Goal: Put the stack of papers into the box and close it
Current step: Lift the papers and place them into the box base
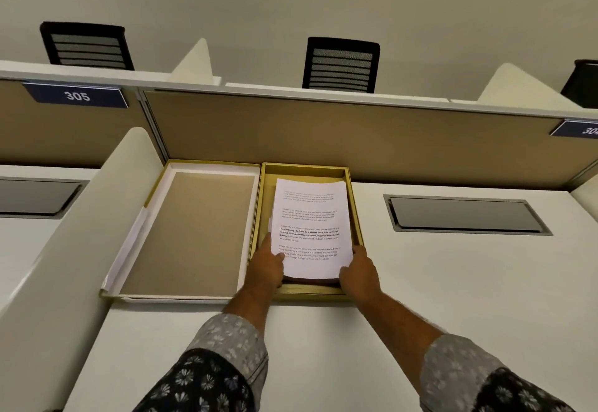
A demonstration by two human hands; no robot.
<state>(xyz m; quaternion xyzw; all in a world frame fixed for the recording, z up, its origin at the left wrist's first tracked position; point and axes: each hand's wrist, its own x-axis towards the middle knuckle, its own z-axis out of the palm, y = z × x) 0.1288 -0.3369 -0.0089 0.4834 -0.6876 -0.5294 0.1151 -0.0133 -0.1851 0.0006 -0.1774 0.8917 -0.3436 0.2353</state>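
A stack of printed white papers (311, 227) lies inside a shallow gold box (355, 211) on the white desk. Its near end is held from both sides. My left hand (267, 266) grips the stack's lower left corner, thumb on the top sheet. My right hand (359, 270) grips the lower right corner, fingers partly under the stack. The box's lid (191, 233) lies open, inside up, flat to the left of the box, showing a tan lining with a white border.
A tan partition wall (356, 133) stands right behind the box and lid. A cream side divider (64, 233) borders the lid on the left. A grey cable hatch (466, 214) is set in the desk at the right. Black chairs stand beyond the partition.
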